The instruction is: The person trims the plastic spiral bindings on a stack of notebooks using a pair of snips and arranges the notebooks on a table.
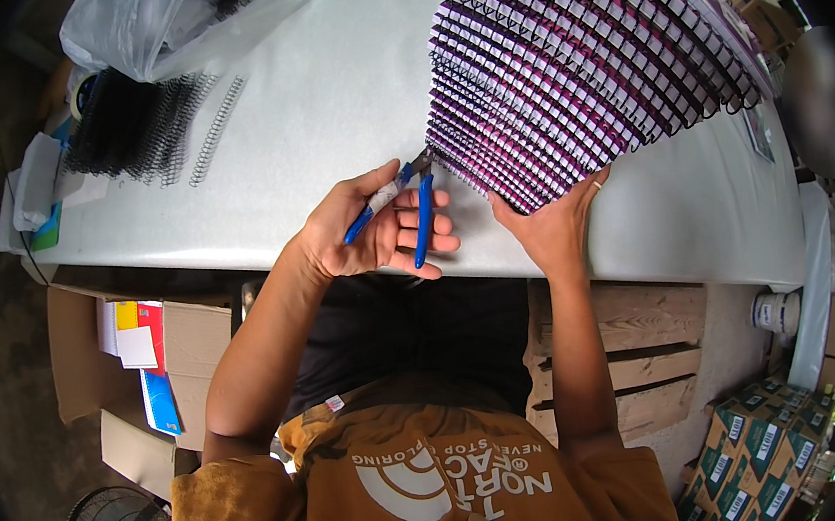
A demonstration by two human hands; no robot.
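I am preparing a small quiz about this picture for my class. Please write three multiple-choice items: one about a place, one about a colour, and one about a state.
1. Where do the loose black wire spirals lie?
A. on the far left part of the table
B. on the floor by the fan
C. on top of the notebooks

2. What colour are the handles of the pliers?
A. red
B. blue
C. yellow

3. What is the right hand doing?
A. gripping the pliers
B. hanging off the table
C. resting against the near edge of the fanned stack of spiral-bound notebooks

Answers:
1 A, the spirals sit on the white table near a clear plastic bag.
2 B, the handles in the left hand are blue.
3 C, its fingers touch the stack's near corner, and it holds no tool.
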